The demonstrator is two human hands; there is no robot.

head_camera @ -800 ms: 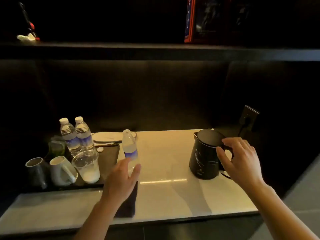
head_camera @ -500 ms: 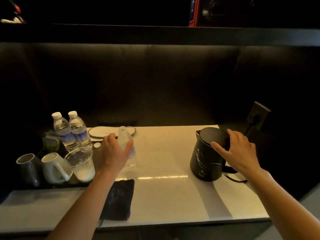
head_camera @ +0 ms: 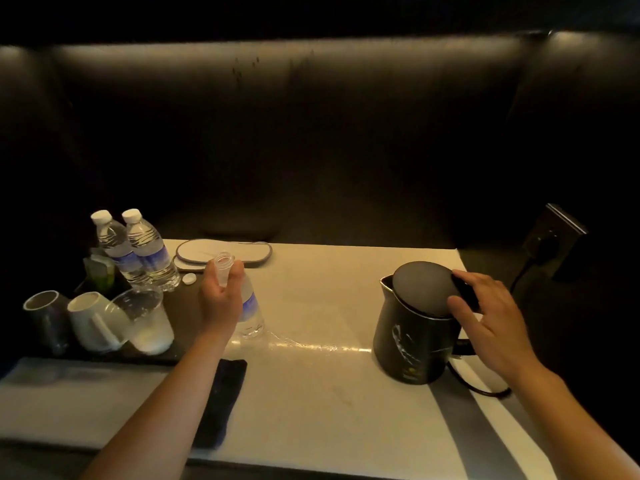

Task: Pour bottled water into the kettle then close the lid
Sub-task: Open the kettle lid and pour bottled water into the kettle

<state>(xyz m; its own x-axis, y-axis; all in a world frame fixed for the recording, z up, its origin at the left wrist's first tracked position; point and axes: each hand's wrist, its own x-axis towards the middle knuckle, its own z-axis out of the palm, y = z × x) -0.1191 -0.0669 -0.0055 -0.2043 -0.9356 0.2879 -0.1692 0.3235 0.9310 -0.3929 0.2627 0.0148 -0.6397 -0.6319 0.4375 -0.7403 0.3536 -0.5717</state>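
The kettle (head_camera: 415,327) stands on the pale counter (head_camera: 329,393) with its lid (head_camera: 424,287) still down, so no water has gone in yet, as far as I can judge. The right hand (head_camera: 491,320) rests at the back of the lid, fingers spread over the rear edge and the top of the handle; it touches but does not look clenched, and whether it presses a release I cannot tell. Well apart from that hand, across the counter, the left hand (head_camera: 221,292) is wrapped around the upper part of the open bottle (head_camera: 242,299), which stands upright on the counter with its neck showing above the fingers. Its cap is off (a small white cap (head_camera: 189,279) lies just beyond this grip, beside two sealed bottles (head_camera: 138,251), and is probably the one). Further out from the left hand sit two mugs (head_camera: 69,317) and a tilted plastic cup (head_camera: 147,320). Done: bottle uncapped and in hand. Left, by my reading: open the lid, lift and pour, shut the lid
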